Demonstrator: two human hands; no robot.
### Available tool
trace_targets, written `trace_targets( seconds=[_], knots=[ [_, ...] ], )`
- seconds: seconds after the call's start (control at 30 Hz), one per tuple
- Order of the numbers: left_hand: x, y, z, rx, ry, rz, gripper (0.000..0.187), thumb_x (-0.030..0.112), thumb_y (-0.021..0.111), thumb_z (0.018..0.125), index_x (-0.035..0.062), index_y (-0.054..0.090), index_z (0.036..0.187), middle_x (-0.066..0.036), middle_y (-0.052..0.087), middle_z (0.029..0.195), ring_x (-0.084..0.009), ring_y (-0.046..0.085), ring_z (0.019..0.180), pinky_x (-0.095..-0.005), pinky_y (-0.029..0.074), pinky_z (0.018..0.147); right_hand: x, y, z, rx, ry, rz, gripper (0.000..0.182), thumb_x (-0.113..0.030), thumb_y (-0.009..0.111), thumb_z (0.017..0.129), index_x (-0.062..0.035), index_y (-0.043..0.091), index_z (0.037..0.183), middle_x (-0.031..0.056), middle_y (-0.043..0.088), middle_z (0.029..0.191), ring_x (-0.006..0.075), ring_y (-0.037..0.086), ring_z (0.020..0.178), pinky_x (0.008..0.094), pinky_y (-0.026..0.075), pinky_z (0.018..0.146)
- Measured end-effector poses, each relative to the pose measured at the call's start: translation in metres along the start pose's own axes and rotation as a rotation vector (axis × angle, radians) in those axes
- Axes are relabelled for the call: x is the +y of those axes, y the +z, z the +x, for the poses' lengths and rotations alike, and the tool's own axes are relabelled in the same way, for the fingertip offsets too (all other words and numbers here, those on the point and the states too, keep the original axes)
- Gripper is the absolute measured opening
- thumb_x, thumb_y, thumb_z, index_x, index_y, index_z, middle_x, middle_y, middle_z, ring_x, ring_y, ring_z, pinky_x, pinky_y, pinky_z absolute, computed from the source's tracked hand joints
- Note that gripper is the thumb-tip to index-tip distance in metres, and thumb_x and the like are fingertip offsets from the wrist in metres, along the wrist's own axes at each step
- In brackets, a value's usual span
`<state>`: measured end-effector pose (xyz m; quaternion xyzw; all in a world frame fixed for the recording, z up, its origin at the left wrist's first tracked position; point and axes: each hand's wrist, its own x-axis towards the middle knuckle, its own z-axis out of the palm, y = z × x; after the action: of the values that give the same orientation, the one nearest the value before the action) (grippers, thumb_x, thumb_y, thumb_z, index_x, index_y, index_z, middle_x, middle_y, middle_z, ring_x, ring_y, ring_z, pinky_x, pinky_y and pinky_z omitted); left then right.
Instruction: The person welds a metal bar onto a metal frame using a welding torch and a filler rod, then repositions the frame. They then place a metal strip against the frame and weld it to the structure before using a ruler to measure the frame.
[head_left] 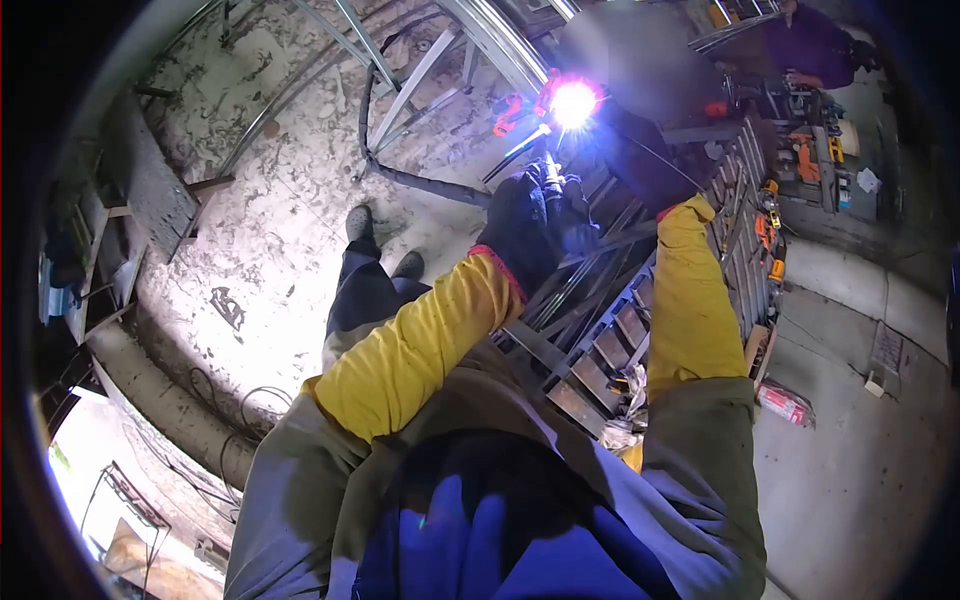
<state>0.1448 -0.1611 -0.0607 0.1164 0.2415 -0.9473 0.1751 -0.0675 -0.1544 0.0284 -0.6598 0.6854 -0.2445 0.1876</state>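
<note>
A glaring arc [575, 103] burns at the upper middle, its glare washing out the metal around it. My left hand [527, 222], in a dark glove with a yellow sleeve, is closed round a torch-like tool [550, 178] just below the light. To the right of the glare is my right hand [648, 165], also dark-gloved; a thin rod [665, 163] runs across it, and its fingers are closed and mostly lost in shadow. A red clamp-like piece [508, 117] lies left of the arc, beside long metal profiles [497, 45].
A dark hose [425, 184] curves left of my left hand. Below the hands stands a metal rack [590, 375] with bars. Clamps and tools [806, 155] line the right. A person [815, 48] is at the upper right. Wooden boards [155, 190] stand at left.
</note>
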Motion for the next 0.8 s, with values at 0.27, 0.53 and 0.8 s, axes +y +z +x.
trace_targets(
  seconds=[0.27, 0.53, 0.8],
  knots=[
    [-0.003, 0.012, -0.004, -0.027, 0.034, -0.007, 0.02, 0.023, 0.057, 0.107, 0.0081, 0.06, 0.12, -0.01, 0.067, 0.1, -0.0246, 0.072, 0.09, -0.0438, 0.062, 0.08, 0.006, -0.001, -0.008, 0.015, 0.025, 0.104, 0.024, -0.011, 0.062, 0.104, -0.0028, 0.073, 0.124, 0.0104, 0.076, 0.118, 0.0178, 0.07, 0.106, 0.0339, 0.055, 0.094],
    [0.0, 0.027, -0.01, 0.151, 0.05, 0.045, 0.011, 0.024, 0.053, 0.109, 0.015, 0.058, 0.108, -0.005, 0.063, 0.096, -0.0229, 0.068, 0.08, -0.0401, 0.058, 0.071, 0.0, -0.011, -0.033, 0.052, 0.08, 0.143, 0.019, -0.01, 0.065, 0.103, -0.0027, 0.075, 0.118, 0.0073, 0.078, 0.108, 0.0173, 0.073, 0.098, 0.0333, 0.057, 0.088],
    [0.002, -0.024, 0.009, -0.137, 0.495, 0.896, 0.02, 0.018, 0.065, 0.098, 0.0062, 0.063, 0.115, -0.004, 0.074, 0.089, -0.0214, 0.071, 0.078, -0.0393, 0.054, 0.072, 0.036, 0.017, -0.101, 0.139, 0.112, 0.162, 0.02, -0.013, 0.062, 0.105, -0.0062, 0.076, 0.119, 0.0128, 0.076, 0.114, 0.0287, 0.073, 0.103, 0.0408, 0.055, 0.09]
  ],
)
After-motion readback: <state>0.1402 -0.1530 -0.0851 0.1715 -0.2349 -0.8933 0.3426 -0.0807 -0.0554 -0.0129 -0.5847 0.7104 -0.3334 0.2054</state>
